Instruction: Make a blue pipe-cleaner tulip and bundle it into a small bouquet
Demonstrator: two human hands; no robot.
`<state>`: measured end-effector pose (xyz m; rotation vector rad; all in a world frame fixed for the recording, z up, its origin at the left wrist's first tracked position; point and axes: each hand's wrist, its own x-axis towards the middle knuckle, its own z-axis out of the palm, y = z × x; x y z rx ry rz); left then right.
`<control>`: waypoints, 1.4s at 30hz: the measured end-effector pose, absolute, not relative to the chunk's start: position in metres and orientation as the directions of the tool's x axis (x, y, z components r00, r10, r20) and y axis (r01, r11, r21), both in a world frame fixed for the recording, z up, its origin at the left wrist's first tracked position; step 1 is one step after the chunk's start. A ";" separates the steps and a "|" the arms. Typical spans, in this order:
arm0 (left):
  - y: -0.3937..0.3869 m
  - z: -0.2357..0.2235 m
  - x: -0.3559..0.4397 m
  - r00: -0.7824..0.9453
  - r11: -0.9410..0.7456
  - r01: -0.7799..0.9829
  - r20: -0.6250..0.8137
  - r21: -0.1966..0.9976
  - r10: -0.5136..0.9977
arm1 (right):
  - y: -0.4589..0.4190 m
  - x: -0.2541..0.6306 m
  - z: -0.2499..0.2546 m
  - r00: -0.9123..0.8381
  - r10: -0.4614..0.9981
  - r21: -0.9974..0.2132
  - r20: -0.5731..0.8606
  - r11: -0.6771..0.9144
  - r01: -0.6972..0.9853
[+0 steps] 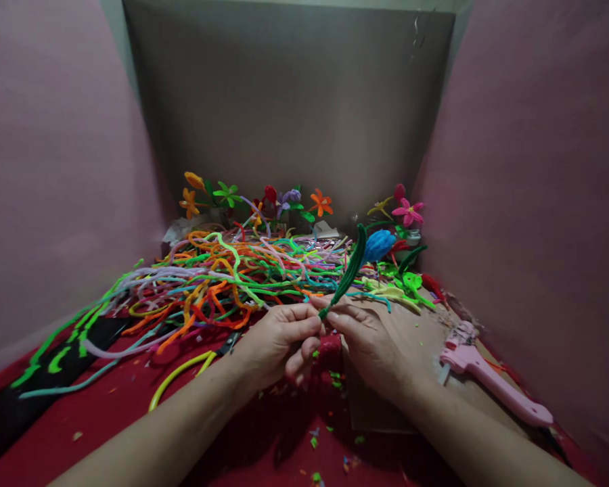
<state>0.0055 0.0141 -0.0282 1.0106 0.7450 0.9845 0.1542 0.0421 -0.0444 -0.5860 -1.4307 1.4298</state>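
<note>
Between both hands, a dark green leaf made of pipe cleaner [352, 268] stands tilted up and to the right. My left hand [294, 331] pinches its lower end between thumb and forefinger, the other fingers curled loosely below. Just beside it, my right hand [358, 331] grips the leaf's base with thumb and fingers. Behind the leaf's upper part shows a blue pipe-cleaner flower bud [379, 245]. A large heap of colourful pipe cleaners [264, 264] lies beyond my hands.
A pink glue gun [492, 382] rests on a cardboard sheet [380, 412] at right. Yellow-handled scissors [183, 368] lie near my left forearm. Finished pipe-cleaner flowers [322, 201] stand at the back. Green scraps [337, 380] dot the red cloth [264, 446]. Pink walls [538, 169] flank both sides.
</note>
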 end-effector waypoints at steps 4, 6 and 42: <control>0.014 -0.030 0.002 0.522 0.347 -0.421 -0.089 0.838 0.848 | 0.045 0.153 -0.048 -0.466 0.839 -0.917 0.280 0.089 -0.389; 0.015 -0.032 0.001 0.554 0.364 -0.412 -0.088 0.835 0.828 | 0.045 0.152 -0.049 -0.508 0.817 -0.904 0.274 0.039 -0.425; 0.014 -0.018 -0.006 0.320 -0.044 -0.003 0.043 0.999 0.946 | 0.030 0.155 -0.034 -0.622 0.780 -0.997 0.068 0.033 -0.067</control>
